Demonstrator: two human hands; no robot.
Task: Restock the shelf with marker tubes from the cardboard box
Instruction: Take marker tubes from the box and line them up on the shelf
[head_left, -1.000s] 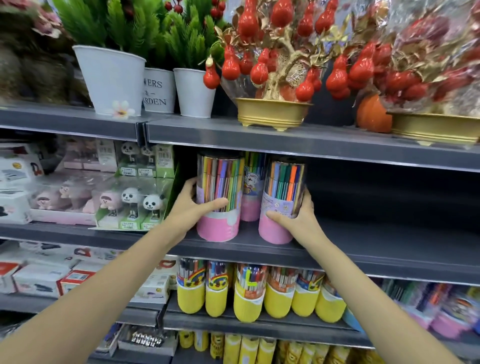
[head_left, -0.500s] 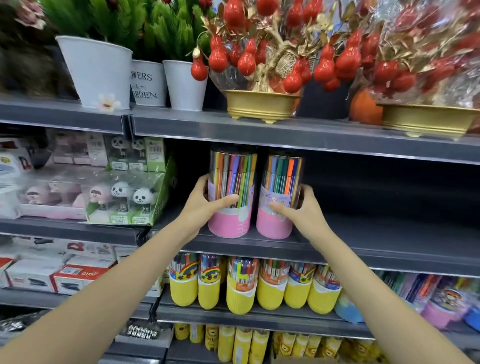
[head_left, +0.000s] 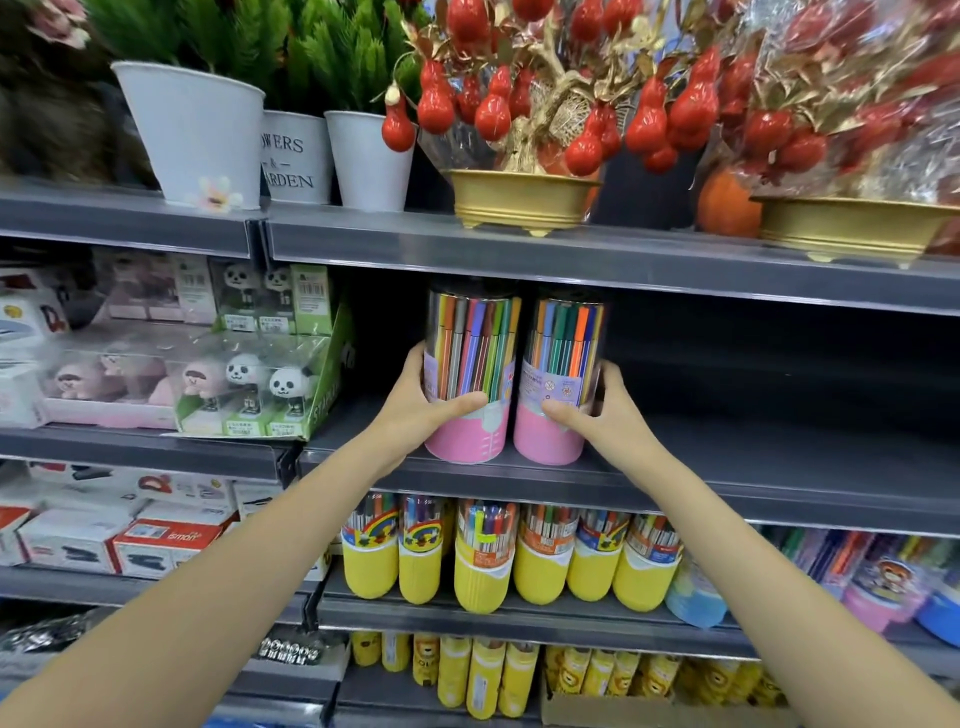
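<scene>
Two pink-based marker tubes stand upright on the grey middle shelf (head_left: 727, 467), just behind its front lip and so close together that their sides look to be touching. The left hand (head_left: 415, 410) wraps the left tube (head_left: 470, 374), thumb curled across the front where the clear wall meets the pink base, the other fingers curled round the far left side. The right hand (head_left: 602, 415) grips the right tube (head_left: 558, 379) the same way, thumb lying across the front and fingers curved round its right flank. Both tubes reach almost to the underside of the upper shelf (head_left: 623, 260), leaving only a thin gap above their caps. To the right of the right tube the shelf runs bare and dark to the picture's edge, a wide stretch of open board. To the left there is a narrow dark gap before the green tray of panda figures (head_left: 260, 384), whose slanted side leans toward the left hand's wrist. On the upper shelf, above the tubes, a gold bowl (head_left: 519, 200) with red gourd ornaments overhangs the lip slightly, and white plant pots (head_left: 197, 135) stand further left. On the shelf below, a row of yellow-based marker tubes (head_left: 519, 566) stands at the front edge.
</scene>
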